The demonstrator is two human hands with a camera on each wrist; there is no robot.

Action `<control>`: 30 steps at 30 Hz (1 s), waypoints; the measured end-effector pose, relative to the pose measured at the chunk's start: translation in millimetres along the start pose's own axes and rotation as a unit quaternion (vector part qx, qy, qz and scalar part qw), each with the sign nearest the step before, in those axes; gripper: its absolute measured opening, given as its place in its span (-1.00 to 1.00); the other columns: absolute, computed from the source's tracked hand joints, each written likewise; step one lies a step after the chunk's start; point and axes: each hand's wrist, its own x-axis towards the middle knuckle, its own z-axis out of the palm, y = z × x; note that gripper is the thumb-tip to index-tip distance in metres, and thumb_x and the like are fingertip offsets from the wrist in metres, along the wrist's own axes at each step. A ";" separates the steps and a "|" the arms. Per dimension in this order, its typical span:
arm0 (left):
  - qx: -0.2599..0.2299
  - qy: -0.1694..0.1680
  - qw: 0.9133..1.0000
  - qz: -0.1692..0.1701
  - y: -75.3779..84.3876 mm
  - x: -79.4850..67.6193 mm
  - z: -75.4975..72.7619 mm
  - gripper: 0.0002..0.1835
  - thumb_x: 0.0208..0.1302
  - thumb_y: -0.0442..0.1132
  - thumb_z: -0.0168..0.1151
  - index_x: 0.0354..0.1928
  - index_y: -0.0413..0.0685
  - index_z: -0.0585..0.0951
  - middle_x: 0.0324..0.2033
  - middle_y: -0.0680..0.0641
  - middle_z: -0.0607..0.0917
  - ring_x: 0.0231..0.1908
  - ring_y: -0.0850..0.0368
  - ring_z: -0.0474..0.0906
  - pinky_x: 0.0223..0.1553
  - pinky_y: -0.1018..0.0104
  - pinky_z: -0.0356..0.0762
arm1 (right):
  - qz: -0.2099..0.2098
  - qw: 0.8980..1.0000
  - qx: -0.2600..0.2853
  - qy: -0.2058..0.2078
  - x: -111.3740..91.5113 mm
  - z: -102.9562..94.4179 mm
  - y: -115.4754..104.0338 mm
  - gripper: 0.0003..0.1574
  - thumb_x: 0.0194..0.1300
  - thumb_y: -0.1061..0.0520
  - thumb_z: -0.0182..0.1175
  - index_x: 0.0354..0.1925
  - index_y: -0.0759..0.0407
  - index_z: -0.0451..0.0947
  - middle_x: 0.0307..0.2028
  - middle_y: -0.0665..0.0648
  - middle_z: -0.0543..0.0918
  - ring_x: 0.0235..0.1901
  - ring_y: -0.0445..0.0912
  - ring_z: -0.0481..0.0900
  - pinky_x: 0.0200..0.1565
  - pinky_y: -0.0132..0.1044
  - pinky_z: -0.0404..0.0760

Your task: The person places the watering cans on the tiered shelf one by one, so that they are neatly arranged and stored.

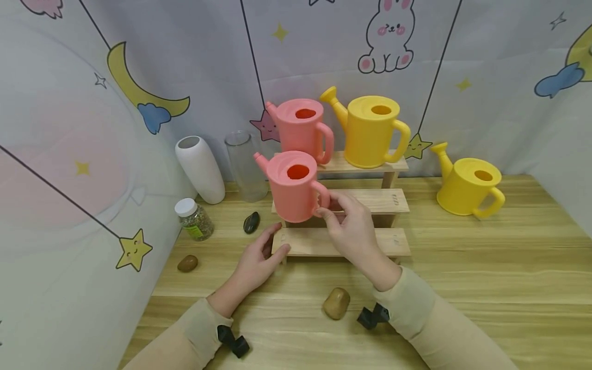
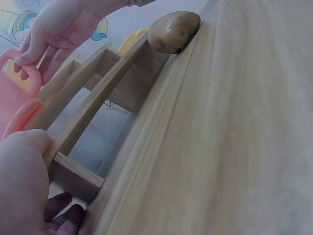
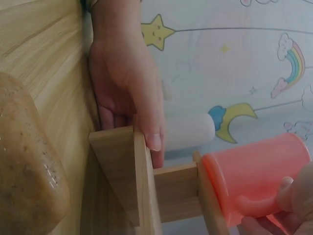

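A pink watering can (image 1: 293,192) is at the left end of the middle board of a three-step wooden stand (image 1: 361,200). My right hand (image 1: 353,226) pinches its handle low down between thumb and fingers; in the right wrist view, the can's base (image 3: 217,188) is against the board. My left hand (image 1: 259,259) grips the left end of the lowest board, thumb on top, other fingers around the side. On the top board stand another pink watering can (image 1: 300,126) at left and a yellow watering can (image 1: 370,131) at right.
Right of the stand, a second yellow watering can (image 1: 467,187) sits on the table. To the left are a white vase (image 1: 201,172), a clear glass vase (image 1: 250,174), a lidded jar (image 1: 196,221), a black stone (image 1: 252,222) and a brown stone (image 1: 187,263). A larger stone (image 1: 336,303) lies in front.
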 end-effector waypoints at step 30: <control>-0.001 -0.005 1.000 -0.004 2.0 -0.6 -0.8 -0.28 0.42 0.19 0.24 0.52 0.16 0.33 0.49 -0.04 0.40 0.50 -0.01 0.30 0.41 0.00 0.44 | 0.003 0.999 0.011 -0.031 0.7 -10.3 -3.6 -0.43 0.35 -0.03 0.39 0.24 0.09 0.50 0.01 0.08 0.67 0.02 -0.07 0.71 0.02 -0.17 0.78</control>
